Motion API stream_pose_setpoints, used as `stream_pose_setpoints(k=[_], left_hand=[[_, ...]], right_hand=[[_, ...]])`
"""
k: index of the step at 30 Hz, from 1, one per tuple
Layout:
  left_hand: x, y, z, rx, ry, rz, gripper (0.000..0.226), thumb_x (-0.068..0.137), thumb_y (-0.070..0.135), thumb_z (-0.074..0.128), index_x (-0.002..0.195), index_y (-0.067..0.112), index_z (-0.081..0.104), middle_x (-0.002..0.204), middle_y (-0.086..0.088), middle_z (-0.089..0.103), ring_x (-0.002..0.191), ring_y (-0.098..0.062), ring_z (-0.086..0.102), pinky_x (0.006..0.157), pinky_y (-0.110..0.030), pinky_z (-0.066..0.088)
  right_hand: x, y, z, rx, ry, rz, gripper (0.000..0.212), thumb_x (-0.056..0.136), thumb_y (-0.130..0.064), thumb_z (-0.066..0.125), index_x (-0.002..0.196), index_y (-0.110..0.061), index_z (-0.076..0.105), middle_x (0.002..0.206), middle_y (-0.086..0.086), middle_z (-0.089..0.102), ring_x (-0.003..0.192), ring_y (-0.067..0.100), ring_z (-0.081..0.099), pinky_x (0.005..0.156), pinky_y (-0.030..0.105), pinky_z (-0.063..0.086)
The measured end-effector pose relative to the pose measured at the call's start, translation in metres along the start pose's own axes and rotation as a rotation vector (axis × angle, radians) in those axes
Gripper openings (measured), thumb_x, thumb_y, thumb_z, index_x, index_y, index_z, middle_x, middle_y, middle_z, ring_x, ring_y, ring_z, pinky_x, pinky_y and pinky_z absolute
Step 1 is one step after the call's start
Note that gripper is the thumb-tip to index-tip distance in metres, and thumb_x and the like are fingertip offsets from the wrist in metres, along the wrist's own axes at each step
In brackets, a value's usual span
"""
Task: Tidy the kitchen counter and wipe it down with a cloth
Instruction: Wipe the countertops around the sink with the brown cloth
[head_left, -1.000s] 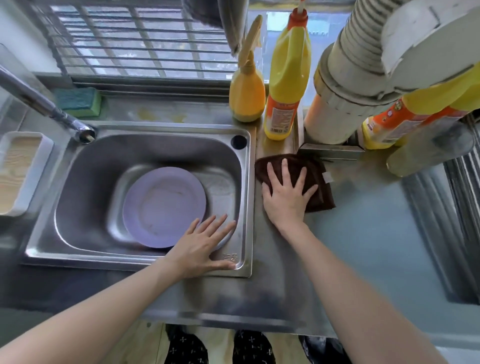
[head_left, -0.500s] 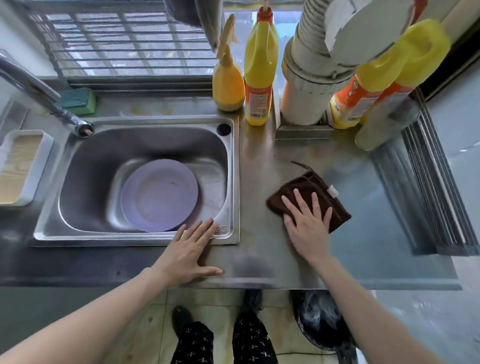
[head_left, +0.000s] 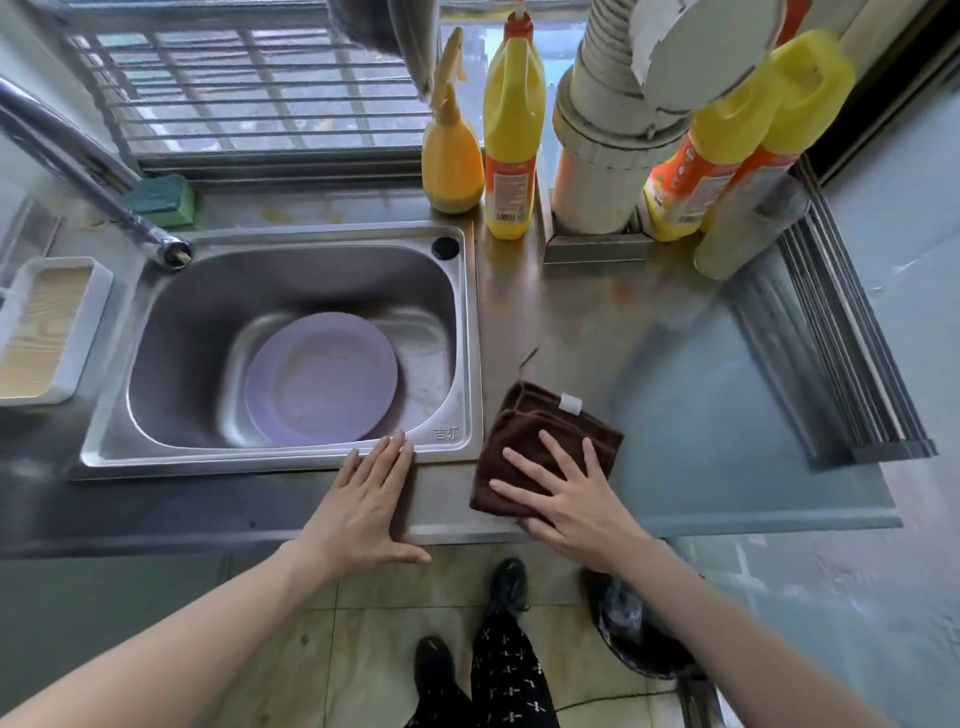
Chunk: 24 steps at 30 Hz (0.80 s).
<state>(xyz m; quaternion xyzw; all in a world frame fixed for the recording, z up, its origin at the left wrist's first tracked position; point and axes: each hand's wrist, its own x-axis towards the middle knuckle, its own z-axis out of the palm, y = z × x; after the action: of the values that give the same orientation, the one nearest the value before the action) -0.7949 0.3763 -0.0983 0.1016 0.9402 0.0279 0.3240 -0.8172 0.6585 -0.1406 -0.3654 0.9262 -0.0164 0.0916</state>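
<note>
Landmark: steel sink (head_left: 470, 332), set into the steel desk (head_left: 691, 415).

- Brown cloth (head_left: 524, 441): folded, lying flat on the desk just right of the sink's near right corner, close to the desk's front edge; white tag at its far side.
- Right hand (head_left: 569, 499): palm down on the cloth's near half, fingers (head_left: 550, 449) spread flat and pressing, not curled around the fabric.
- Left hand (head_left: 371, 509): palm down on the desk in front of the sink, fingers extended together, tips touching the sink's near rim; nothing held.
- Lilac plate (head_left: 322, 379): lying in the sink basin.
- Tap (head_left: 88, 171): spout reaching over the sink's far left corner.
- Green sponge (head_left: 163, 200): behind the sink, on the ledge by the tap.
- White tray (head_left: 52, 327): left of the sink.
- Yellow spray bottle (head_left: 452, 161) and yellow bottle (head_left: 511, 135): upright behind the sink's far right corner.
- White pipe (head_left: 597, 156): right of those bottles.
</note>
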Motion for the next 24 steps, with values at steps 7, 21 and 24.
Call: stream_pose_setpoints(k=[7, 21, 24], left_hand=[[-0.003, 0.010, 0.004, -0.005, 0.155, 0.096, 0.135, 0.047, 0.091, 0.030, 0.145, 0.008, -0.010, 0.155, -0.003, -0.007, 0.143, -0.019, -0.008, 0.116, -0.035, -0.010], [0.010, 0.034, -0.006, 0.025, 0.213, 0.143, 0.126, 0.066, 0.077, 0.050, 0.136, 0.011, -0.031, 0.145, 0.002, -0.035, 0.139, -0.014, -0.025, 0.113, -0.035, -0.013], [0.013, 0.040, -0.006, 0.036, 0.215, 0.167, 0.127, 0.050, 0.085, 0.027, 0.144, 0.015, -0.022, 0.153, -0.001, -0.026, 0.134, -0.008, -0.029, 0.113, -0.035, -0.013]], right_hand=[[0.017, -0.040, -0.013, 0.273, -0.011, 0.697, 0.057, 0.086, -0.051, 0.021, 0.140, -0.041, 0.035, 0.153, -0.005, 0.030, 0.141, 0.041, 0.018, 0.100, 0.073, 0.016], [-0.067, 0.008, -0.007, 0.253, 0.011, 0.905, 0.049, 0.095, -0.051, 0.031, 0.143, -0.044, 0.025, 0.156, -0.006, 0.021, 0.140, 0.046, 0.012, 0.104, 0.070, 0.017], [-0.038, -0.007, -0.018, 0.362, 0.011, 1.077, 0.047, 0.097, -0.049, 0.027, 0.144, -0.045, 0.022, 0.158, -0.008, 0.010, 0.141, 0.046, 0.001, 0.106, 0.070, 0.007]])
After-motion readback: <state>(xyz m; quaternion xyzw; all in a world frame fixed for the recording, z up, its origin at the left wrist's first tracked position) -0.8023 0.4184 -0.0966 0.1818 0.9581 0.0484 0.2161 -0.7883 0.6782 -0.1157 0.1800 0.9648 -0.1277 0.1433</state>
